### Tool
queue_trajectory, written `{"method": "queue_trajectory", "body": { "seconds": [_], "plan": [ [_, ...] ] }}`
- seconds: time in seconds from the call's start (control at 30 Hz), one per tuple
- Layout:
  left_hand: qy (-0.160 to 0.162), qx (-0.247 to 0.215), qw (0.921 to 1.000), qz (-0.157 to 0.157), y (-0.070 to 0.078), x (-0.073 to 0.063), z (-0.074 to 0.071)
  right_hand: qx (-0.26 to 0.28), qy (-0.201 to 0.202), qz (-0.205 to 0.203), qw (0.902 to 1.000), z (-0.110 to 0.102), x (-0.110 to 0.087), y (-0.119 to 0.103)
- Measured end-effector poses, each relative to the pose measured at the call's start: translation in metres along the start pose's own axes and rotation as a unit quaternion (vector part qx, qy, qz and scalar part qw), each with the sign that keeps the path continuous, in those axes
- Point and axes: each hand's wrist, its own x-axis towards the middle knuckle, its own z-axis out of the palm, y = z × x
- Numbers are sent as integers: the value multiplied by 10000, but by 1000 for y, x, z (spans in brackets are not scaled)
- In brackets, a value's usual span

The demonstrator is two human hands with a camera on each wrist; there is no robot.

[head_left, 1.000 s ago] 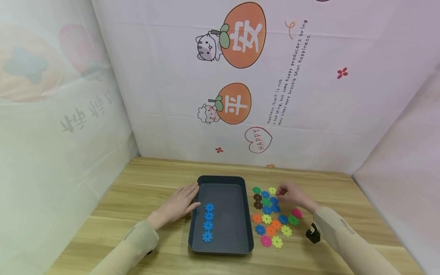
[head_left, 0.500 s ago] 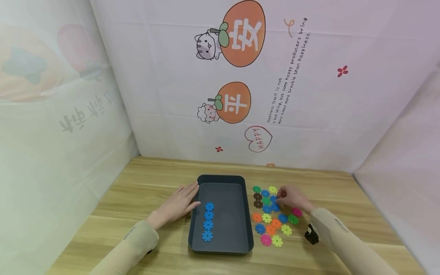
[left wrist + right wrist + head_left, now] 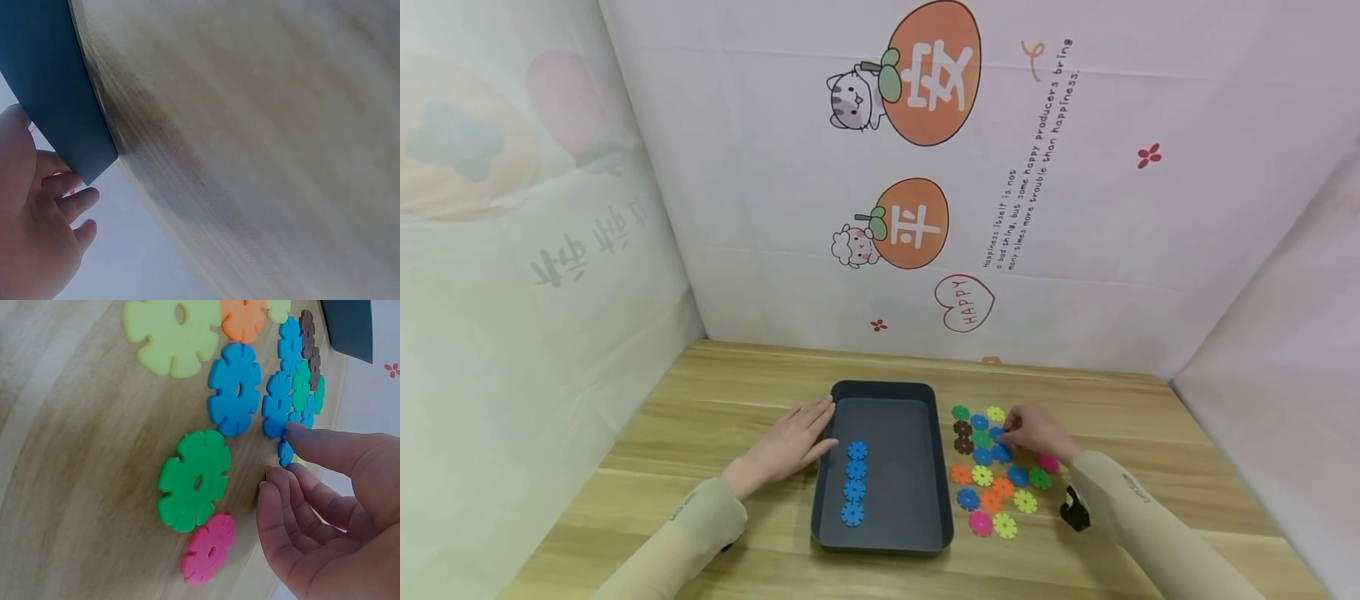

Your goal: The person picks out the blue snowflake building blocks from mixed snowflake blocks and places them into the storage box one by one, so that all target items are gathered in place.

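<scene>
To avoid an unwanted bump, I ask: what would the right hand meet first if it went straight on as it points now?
The right hand would probably first meet the blue disc right at its fingers; depth is unclear, so they may be touching it.

Head view: left arm (image 3: 673,537) runs from 7 o'clock toward 2, long pale sleeve. Left hand (image 3: 784,443) back up, fingers nearly straight, side by side; thumb set apart, aimed at 2. Right arm (image 3: 1150,525), same sleeve, runs from 4 toward 10. Right hand (image 3: 1039,433): thumb and index fingertips near each other, other fingers bent inward per right wrist view.
</scene>
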Motion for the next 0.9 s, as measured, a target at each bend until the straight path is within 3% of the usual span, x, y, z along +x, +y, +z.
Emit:
{"method": "queue_trajectory", "body": {
  "seconds": [0.53,0.9],
  "plan": [
    [105,-66,9999,63,1,0,-2,216,-76,-31,9997,1,3,-3],
    [-14,-64,10000,-19,2,-1,-3,245,-91,-67,9996,2,3,-7]
  ]
}}
